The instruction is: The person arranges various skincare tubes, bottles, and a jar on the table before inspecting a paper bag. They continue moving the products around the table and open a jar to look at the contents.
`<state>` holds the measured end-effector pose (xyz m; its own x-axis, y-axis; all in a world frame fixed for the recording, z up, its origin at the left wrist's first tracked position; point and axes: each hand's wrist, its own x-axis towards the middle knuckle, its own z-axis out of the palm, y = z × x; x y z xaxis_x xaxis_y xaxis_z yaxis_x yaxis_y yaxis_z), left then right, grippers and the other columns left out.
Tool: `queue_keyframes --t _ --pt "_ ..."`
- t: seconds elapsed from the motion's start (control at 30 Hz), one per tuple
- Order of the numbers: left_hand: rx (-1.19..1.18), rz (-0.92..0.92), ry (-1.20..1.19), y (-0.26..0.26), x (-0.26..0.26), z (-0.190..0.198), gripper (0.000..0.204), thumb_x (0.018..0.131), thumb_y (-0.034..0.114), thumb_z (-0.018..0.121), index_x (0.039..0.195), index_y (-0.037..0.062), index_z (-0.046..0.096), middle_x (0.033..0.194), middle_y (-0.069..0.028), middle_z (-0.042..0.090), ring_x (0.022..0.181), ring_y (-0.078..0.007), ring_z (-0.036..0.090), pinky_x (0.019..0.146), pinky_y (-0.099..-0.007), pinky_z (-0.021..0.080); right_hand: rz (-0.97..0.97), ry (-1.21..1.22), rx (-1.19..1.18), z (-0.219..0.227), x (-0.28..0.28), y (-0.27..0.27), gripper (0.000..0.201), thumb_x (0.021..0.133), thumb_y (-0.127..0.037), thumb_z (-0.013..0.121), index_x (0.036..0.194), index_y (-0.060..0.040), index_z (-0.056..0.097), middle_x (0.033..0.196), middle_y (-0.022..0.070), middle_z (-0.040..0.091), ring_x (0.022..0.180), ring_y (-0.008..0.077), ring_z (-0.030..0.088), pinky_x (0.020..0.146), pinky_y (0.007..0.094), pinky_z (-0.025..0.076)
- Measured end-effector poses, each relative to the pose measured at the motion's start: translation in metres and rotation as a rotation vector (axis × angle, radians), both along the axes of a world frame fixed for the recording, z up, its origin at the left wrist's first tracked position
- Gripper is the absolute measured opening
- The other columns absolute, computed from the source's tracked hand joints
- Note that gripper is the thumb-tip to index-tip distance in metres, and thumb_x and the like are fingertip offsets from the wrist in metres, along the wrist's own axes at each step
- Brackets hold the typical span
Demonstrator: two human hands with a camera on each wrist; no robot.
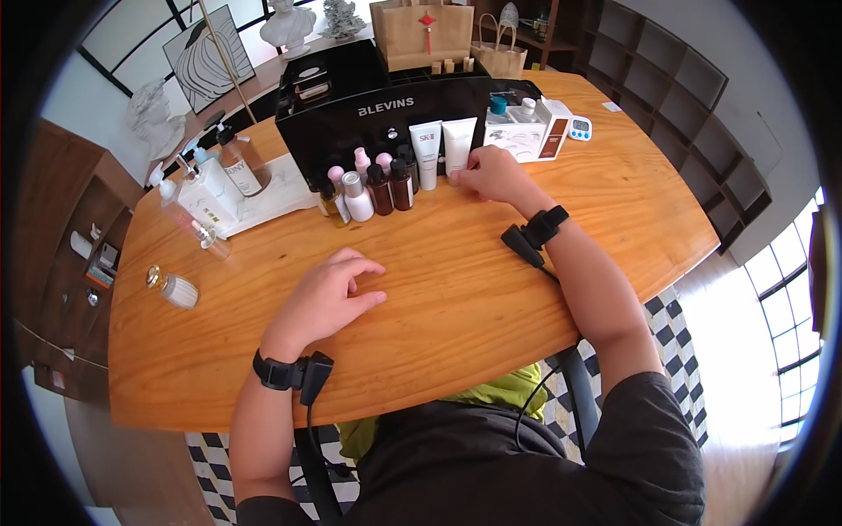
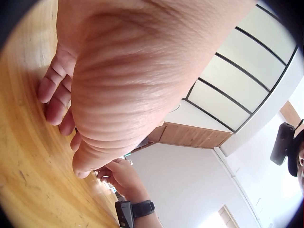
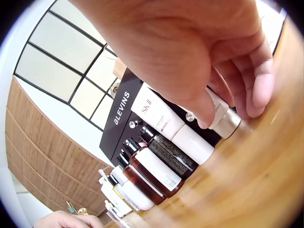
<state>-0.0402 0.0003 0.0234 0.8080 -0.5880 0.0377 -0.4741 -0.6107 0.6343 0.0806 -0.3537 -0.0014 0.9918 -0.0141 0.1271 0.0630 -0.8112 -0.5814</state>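
Observation:
My right hand (image 1: 496, 178) pinches a white tube (image 1: 459, 140) low down, near its end. That tube's shiny silver-beige cap (image 3: 227, 124) points down at the tabletop, and the thumb lies along the tube in the right wrist view. Just left of it stands a white SK-II tube (image 1: 427, 145) on its white cap. Both tubes stand before the black BLEVINS case (image 1: 351, 131). My left hand (image 1: 320, 296) hovers low over the front of the table, fingers loosely bent and holding nothing.
Several small bottles (image 1: 377, 191) stand in a row left of the tubes. Farther left, pump bottles (image 1: 241, 162) stand on a white tray (image 1: 285, 188). Right of the case are white boxes (image 1: 516, 140) and a small timer (image 1: 580, 129). A ribbed jar (image 1: 180, 291) lies at the left.

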Motion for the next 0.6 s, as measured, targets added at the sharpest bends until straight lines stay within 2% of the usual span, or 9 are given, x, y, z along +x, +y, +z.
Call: queue_keyframes --t 0.07,0.13,0.17,0.33,0.4,0.47,0.6 --pt "0.014 0.016 0.0 0.001 0.001 -0.002 0.034 0.094 0.018 0.083 0.123 0.0036 0.074 0.106 -0.0056 0.063 0.085 -0.0178 0.059 0.077 -0.0315 0.053 0.004 0.013 0.024 0.003 -0.005 -0.001 0.046 0.089 -0.045 0.082 0.09 0.0007 0.077 0.072 0.0147 0.074 0.072 0.0279 0.076 0.072 0.0396 0.059" --pt "-0.019 -0.049 -0.068 0.006 0.006 -0.011 0.034 0.094 0.019 0.083 0.123 0.004 0.074 0.108 -0.0067 0.064 0.086 -0.0188 0.063 0.078 -0.0323 0.054 0.023 0.039 0.085 0.005 -0.005 0.0 0.047 0.089 -0.044 0.083 0.091 0.0025 0.077 0.072 0.0157 0.074 0.068 0.0273 0.076 0.07 0.039 0.06" --pt "-0.013 -0.012 -0.074 0.008 0.006 -0.012 0.034 0.094 0.019 0.083 0.123 0.004 0.074 0.108 -0.0067 0.064 0.086 -0.0188 0.063 0.078 -0.0323 0.054 0.02 0.03 0.089 0.004 -0.005 -0.001 0.048 0.089 -0.044 0.084 0.089 0.0032 0.077 0.072 0.0157 0.075 0.066 0.0263 0.076 0.068 0.0384 0.059" --pt "-0.018 -0.08 -0.127 0.011 0.008 -0.016 0.037 0.094 0.023 0.083 0.124 0.005 0.074 0.114 -0.0098 0.068 0.09 -0.0238 0.069 0.082 -0.0364 0.058 -0.012 0.067 0.037 0.012 -0.01 0.002 0.047 0.089 -0.044 0.083 0.082 0.0026 0.077 0.067 0.0121 0.073 0.059 0.023 0.074 0.06 0.0353 0.057" --pt "-0.014 -0.045 -0.121 0.013 0.009 -0.017 0.038 0.095 0.026 0.082 0.126 0.0054 0.074 0.118 -0.0108 0.069 0.093 -0.026 0.071 0.083 -0.038 0.059 0.111 0.137 0.091 0.012 -0.011 0.003 0.044 0.094 -0.037 0.08 0.074 0.002 0.073 0.062 0.0077 0.069 0.051 0.0138 0.064 0.053 0.0304 0.05" --pt "-0.029 -0.079 -0.13 0.013 0.009 -0.019 0.04 0.095 0.028 0.081 0.126 0.0052 0.073 0.121 -0.0117 0.069 0.096 -0.0276 0.072 0.085 -0.0392 0.059 0.164 0.22 0.218 0.013 -0.015 0.01 0.04 0.098 -0.029 0.077 0.073 0.0016 0.073 0.061 0.0039 0.066 0.051 0.0102 0.06 0.051 0.0277 0.046" --pt "-0.009 -0.066 -0.097 0.014 0.009 -0.02 0.043 0.095 0.033 0.081 0.126 0.0048 0.073 0.124 -0.0124 0.068 0.103 -0.0314 0.072 0.09 -0.0418 0.058 0.16 0.231 0.246 0.02 -0.021 0.023 0.034 0.101 -0.023 0.074 0.077 0.0018 0.074 0.063 0.0017 0.066 0.051 0.0089 0.058 0.05 0.0257 0.045"
